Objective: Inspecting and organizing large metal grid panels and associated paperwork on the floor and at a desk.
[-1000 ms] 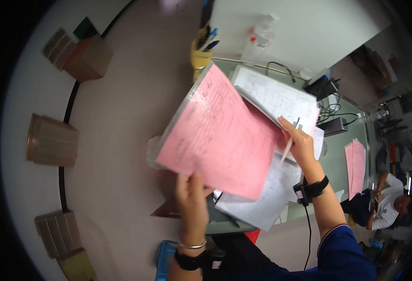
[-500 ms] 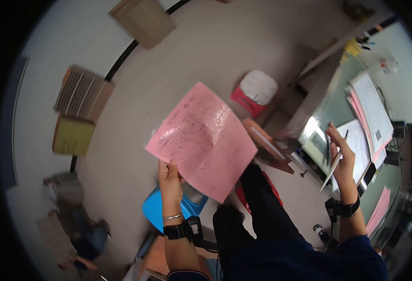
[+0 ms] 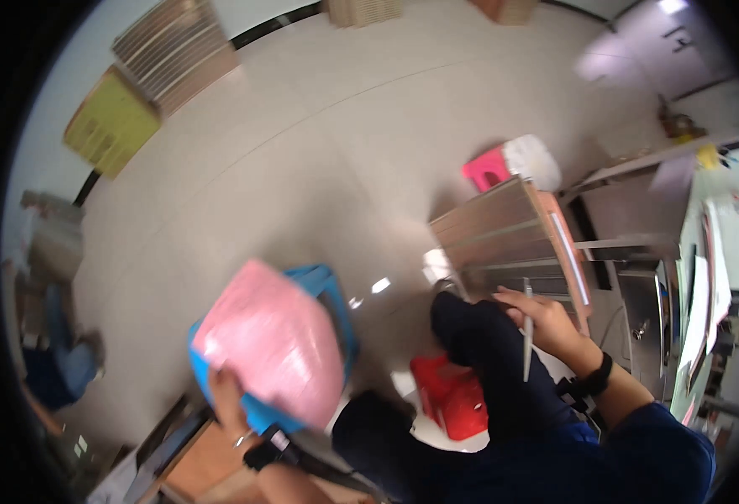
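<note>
The pink sheet was at about 7 to 8 o'clock in the view, above or upon a blue plastic piece, perhaps a stool; whether the two touched could not be told. Its surface shone and bowed, likely because a clear film stiffened it while only one side was supported by fingers.

The left hand met the sheet at its 8 o'clock edge, the thumb side lapping over it. Blur softened this, but the grip seemed clamped on that margin, an edge hold that probably left most of the face uncovered.

At 4 o'clock the right hand, well apart from the sheet, had its fingers together around a pale pen. The pen stood across them, lengthwise toward 12 and 6, presumably tucked so as to remain in hand without being used.

A red stool-like thing sat near 5 o'clock, beside the person's legs. Papers lay out at 3 o'clock, away from both hands.
</note>
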The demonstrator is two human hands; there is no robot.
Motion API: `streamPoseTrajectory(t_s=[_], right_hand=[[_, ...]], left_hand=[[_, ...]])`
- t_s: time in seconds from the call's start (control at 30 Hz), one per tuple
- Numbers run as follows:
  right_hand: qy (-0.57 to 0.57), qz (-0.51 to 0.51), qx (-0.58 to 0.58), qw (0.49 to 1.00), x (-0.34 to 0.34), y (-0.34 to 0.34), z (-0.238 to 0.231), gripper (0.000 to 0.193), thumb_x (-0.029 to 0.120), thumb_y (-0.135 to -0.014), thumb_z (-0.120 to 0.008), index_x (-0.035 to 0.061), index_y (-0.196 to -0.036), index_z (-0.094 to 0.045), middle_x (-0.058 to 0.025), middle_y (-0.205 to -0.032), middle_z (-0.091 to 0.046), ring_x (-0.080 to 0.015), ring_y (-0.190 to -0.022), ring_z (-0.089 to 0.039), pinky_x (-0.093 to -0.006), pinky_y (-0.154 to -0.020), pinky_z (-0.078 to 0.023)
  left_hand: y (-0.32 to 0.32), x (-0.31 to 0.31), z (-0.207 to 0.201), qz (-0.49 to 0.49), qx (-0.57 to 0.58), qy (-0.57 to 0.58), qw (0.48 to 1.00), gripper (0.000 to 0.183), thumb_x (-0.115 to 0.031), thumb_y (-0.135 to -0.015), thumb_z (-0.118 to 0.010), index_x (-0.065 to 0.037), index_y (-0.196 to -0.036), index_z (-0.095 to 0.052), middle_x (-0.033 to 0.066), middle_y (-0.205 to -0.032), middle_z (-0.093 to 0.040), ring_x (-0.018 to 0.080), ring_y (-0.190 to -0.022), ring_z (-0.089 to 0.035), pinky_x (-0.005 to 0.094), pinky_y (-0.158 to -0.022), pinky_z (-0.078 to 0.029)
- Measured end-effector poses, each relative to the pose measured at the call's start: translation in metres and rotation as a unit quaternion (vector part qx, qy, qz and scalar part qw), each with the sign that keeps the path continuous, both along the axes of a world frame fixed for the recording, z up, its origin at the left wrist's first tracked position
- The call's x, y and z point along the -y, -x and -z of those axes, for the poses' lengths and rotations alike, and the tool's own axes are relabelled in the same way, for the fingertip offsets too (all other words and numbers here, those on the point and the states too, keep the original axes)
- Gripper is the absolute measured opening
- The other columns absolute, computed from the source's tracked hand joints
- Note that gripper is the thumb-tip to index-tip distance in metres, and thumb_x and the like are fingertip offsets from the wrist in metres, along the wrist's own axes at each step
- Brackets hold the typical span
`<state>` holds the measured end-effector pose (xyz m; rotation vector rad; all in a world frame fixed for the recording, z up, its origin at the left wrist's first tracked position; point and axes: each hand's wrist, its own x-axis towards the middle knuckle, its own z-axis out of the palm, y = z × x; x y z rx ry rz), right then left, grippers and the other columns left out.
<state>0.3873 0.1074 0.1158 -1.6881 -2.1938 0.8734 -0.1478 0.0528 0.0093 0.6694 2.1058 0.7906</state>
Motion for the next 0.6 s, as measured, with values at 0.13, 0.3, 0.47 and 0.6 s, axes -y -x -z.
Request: streamPoseTrajectory(t_s=[0.13, 0.3, 0.47, 0.6], right_hand=[[-0.053, -0.010, 0.090, 0.994, -0.011, -0.005, 0.042, 0.029, 0.013, -0.084, -0.056, 0.0122, -0.112, -0.057, -0.0128, -0.107, -0.062, -0.0305, -0.085, -0.063, -0.0380, -0.072, -0.052], [-0.166, 0.003, 0.180, 0.970, 0.000, -0.039, 0.068, 0.029, 0.011, -0.079, -0.060, 0.0098, -0.108, -0.061, -0.0140, -0.104, -0.063, -0.0294, -0.085, -0.064, -0.0377, -0.074, -0.052], [-0.297, 0.065, 0.250, 0.919, 0.020, -0.074, 0.046, 0.042, 0.000, -0.070, -0.064, 0.0066, -0.111, -0.057, -0.0173, -0.114, -0.057, -0.0329, -0.107, -0.053, -0.0405, -0.089, -0.044], [-0.259, 0.097, 0.168, 0.946, 0.032, -0.106, 0.065, 0.043, 0.000, -0.070, -0.063, 0.0033, -0.112, -0.055, -0.0191, -0.118, -0.054, -0.0350, -0.108, -0.052, -0.0421, -0.089, -0.043]], left_hand=[[0.031, 0.012, 0.030, 0.007, -0.129, -0.047, 0.990, 0.014, -0.012, -0.091, -0.049, -0.002, -0.084, -0.053, -0.0034, -0.064, -0.043, 0.0056, -0.057, -0.039, 0.0222, -0.049, -0.031], [0.072, 0.028, 0.067, 0.016, -0.176, -0.060, 0.982, 0.024, -0.016, -0.091, -0.052, 0.004, -0.105, -0.052, 0.0062, -0.087, -0.055, 0.0120, -0.077, -0.049, 0.0252, -0.066, -0.041], [0.011, 0.039, 0.038, -0.110, -0.290, -0.162, 0.937, 0.047, -0.019, -0.091, -0.051, -0.009, -0.135, -0.037, 0.0114, -0.120, -0.050, 0.0186, -0.098, -0.052, 0.0294, -0.077, -0.044], [-0.090, 0.056, -0.024, -0.036, -0.182, -0.257, 0.948, 0.041, -0.019, -0.091, -0.049, -0.007, -0.130, -0.044, 0.0090, -0.126, -0.050, 0.0185, -0.110, -0.048, 0.0348, -0.090, -0.040]])
